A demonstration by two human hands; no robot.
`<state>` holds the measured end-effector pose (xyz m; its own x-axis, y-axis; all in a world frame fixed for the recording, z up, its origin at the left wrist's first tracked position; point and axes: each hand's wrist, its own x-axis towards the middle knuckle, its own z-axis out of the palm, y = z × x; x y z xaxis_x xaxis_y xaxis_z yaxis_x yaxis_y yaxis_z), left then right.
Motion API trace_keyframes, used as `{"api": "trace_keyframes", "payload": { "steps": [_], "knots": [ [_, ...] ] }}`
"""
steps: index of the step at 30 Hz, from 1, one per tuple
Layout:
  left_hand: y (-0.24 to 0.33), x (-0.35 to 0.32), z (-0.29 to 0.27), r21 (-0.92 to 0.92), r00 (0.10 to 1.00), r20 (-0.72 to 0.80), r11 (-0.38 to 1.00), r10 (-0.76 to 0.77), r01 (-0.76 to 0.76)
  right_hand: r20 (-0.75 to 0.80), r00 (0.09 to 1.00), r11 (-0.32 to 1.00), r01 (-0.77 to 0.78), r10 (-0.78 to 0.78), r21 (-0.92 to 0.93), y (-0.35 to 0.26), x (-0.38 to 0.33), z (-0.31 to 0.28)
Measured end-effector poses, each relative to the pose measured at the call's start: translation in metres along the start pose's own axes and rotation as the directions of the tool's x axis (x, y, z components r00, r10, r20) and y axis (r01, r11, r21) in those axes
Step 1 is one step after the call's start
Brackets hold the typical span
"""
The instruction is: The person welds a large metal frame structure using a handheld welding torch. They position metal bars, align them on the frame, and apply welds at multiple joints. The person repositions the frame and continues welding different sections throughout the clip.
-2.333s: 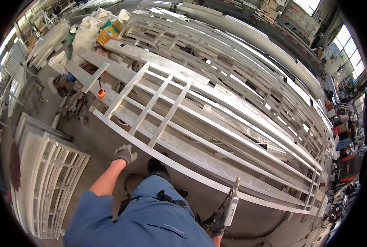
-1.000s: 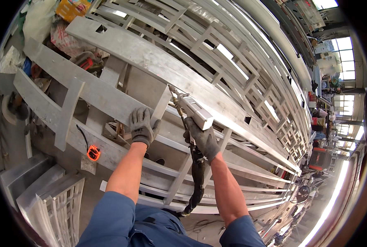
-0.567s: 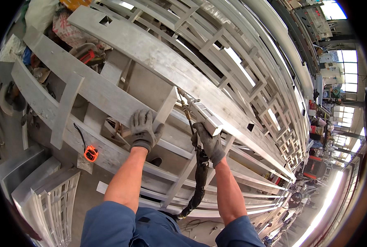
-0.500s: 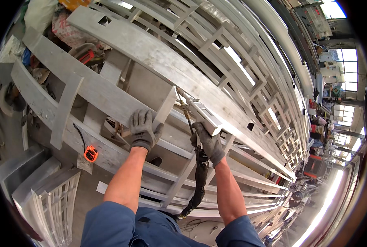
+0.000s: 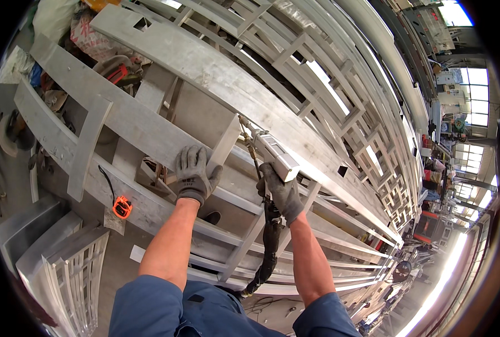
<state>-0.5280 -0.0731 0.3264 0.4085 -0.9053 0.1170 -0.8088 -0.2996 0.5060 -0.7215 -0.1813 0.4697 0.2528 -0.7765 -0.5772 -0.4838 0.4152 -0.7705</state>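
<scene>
My left hand (image 5: 195, 173), in a grey work glove, lies flat on a long silver metal plank (image 5: 127, 117). Its fingers are stretched out, and the thumb rests along a short metal crosspiece (image 5: 224, 142). My right hand (image 5: 281, 192), gloved alike, is closed round the handle of a white, boxy welding gun (image 5: 275, 155). The gun's nozzle points up and left, close to the far end of the crosspiece; whether it touches cannot be made out. From the handle a black-wrapped cable (image 5: 269, 247) hangs down towards my waist.
An orange tape measure (image 5: 122, 207) sits on the curved outer plank, left of my left forearm. Beyond the work lie several metal lattice frames (image 5: 339, 95). A circular saw (image 5: 115, 70) and bags stand at the upper left. Slatted metal panels (image 5: 73, 269) are at the lower left.
The welding gun in my right hand has shifted slightly up and left. My left hand stays in place on the plank and crosspiece.
</scene>
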Motion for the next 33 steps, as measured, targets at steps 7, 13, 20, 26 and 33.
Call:
{"api": "trace_keyframes", "payload": {
  "steps": [7,13,20,26,33],
  "knots": [
    [0.001,0.0,0.001,0.014,1.0,0.008,1.0,-0.01,0.009,-0.061,0.997,0.991,0.029,-0.037,-0.133,-0.007,-0.007,0.019],
    [0.0,0.0,0.002,0.037,1.0,0.017,0.999,-0.021,0.021,-0.077,0.982,0.958,0.151,-0.175,-0.242,0.0,-0.004,0.024],
    [-0.003,-0.001,0.006,0.035,1.0,-0.008,0.999,-0.008,0.008,-0.06,0.992,0.955,0.087,-0.108,-0.285,-0.009,-0.008,0.022],
    [-0.001,0.0,0.004,0.007,1.0,-0.019,1.0,-0.001,0.001,-0.053,0.994,0.949,0.077,-0.098,-0.305,-0.012,-0.012,0.019],
    [0.0,0.001,0.001,0.008,1.0,-0.015,1.0,-0.013,0.013,-0.045,0.997,0.942,0.04,-0.058,-0.333,-0.016,-0.015,0.018]
  ]
}}
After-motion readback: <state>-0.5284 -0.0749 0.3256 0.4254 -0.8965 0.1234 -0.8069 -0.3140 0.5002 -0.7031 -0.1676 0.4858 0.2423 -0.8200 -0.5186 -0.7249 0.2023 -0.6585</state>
